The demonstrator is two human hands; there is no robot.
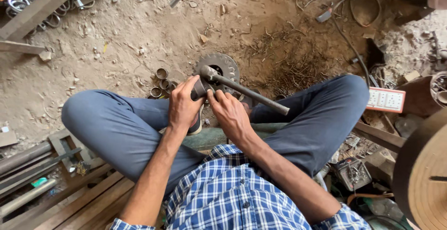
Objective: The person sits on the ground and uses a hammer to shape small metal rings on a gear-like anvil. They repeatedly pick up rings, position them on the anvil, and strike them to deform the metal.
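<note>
I sit cross-legged on a dirt floor in blue trousers and a checked shirt. My left hand [183, 104] wraps around a short dark metal cylinder [201, 88] held between my knees. My right hand [229, 113] pinches the same piece from the right side. A long grey metal rod [251, 91] with a knuckle-like head sticks out of the piece and slants down to the right over my right leg. Just beyond my hands a round toothed metal disc [223, 64] lies flat on the ground.
Several short metal rings [161, 82] lie left of the disc. A white switch board [386, 99] sits at the right, with cables and scrap behind it. Metal bars and wooden planks [32, 169] lie at the lower left. A large wooden round [426, 179] fills the lower right.
</note>
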